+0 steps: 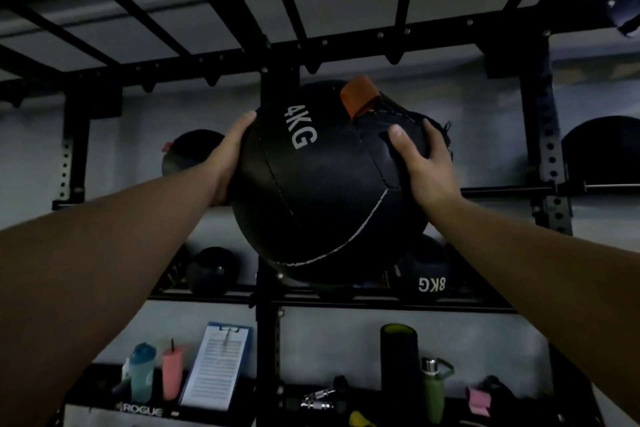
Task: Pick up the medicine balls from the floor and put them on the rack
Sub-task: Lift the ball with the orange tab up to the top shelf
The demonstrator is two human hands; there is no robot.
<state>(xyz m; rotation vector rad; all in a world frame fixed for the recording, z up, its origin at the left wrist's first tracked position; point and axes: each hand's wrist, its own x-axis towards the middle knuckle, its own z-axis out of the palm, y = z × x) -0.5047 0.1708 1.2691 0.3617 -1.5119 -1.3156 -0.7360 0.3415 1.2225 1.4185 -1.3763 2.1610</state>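
Note:
A black medicine ball marked 4KG, with an orange tab on top, is raised in front of the black steel rack. My left hand presses its left side and my right hand grips its right side. The ball hangs level with the upper shelf rail, in front of the central upright. Another dark ball sits on that shelf at the left. On the lower shelf rest a small black ball and a ball marked 8KG, partly hidden behind the held one.
The bottom shelf holds a blue bottle, a pink cup, a clipboard, a dark foam roller, a green bottle and small clips. Another dark ball sits at the far right. Crossbars run overhead.

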